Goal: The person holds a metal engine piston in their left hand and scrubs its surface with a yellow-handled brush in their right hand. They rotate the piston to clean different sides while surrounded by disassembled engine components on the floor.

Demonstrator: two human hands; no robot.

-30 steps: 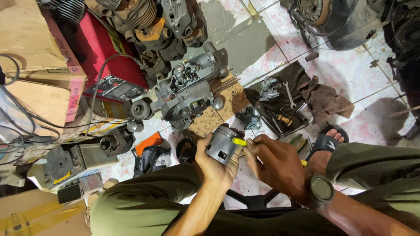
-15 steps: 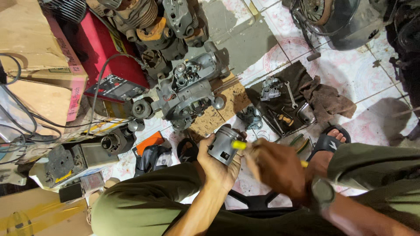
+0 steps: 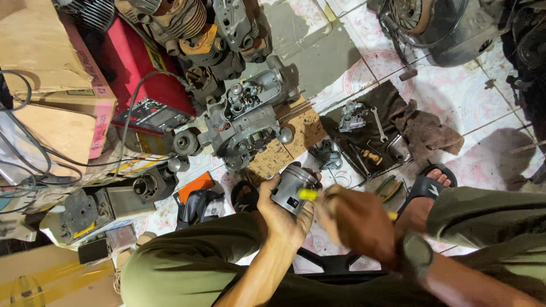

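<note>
My left hand (image 3: 280,215) grips a grey metal piston (image 3: 292,186) in front of my knees. My right hand (image 3: 357,223), blurred by motion, holds a small tool with a yellow handle (image 3: 307,194) whose tip sits against the piston's side. A watch is on my right wrist. A large grey engine case (image 3: 245,122) rests on a wooden board (image 3: 289,142) on the tiled floor just beyond my hands.
A dark cloth (image 3: 380,128) with a wrench and small parts lies at right. A red machine (image 3: 141,79), cardboard boxes (image 3: 45,62), cables and engine cylinders (image 3: 187,25) crowd the left and top. My sandalled foot (image 3: 424,193) is at right.
My right hand has shifted slightly and is now blurred as it works the yellow tool against the piston. The left hand keeps the piston nearly still.
</note>
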